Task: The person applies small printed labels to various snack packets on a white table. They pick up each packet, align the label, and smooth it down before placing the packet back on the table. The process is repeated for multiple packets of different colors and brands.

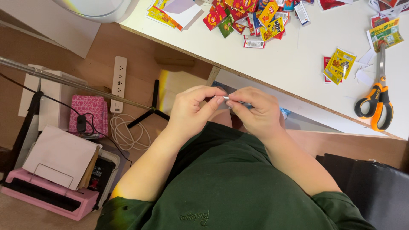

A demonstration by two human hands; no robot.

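Shirt [221, 187]: green, bottom centre.
Strip [227, 98]: small and silvery, mid-frame, pinched between my left hand [194, 108] and right hand [255, 111], fingertips closed on it.
Scissors [377, 100]: orange-handled, on table [298, 64], right.

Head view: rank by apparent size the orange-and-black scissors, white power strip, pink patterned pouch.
1. Orange-and-black scissors, though nearer the camera, so unsure.
2. White power strip and pink patterned pouch look alike; unranked.

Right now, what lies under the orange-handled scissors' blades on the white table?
The tip of the scissors rests on a green and yellow wrapper on the white table. The blades cover part of the wrapper, so that part cannot be seen.
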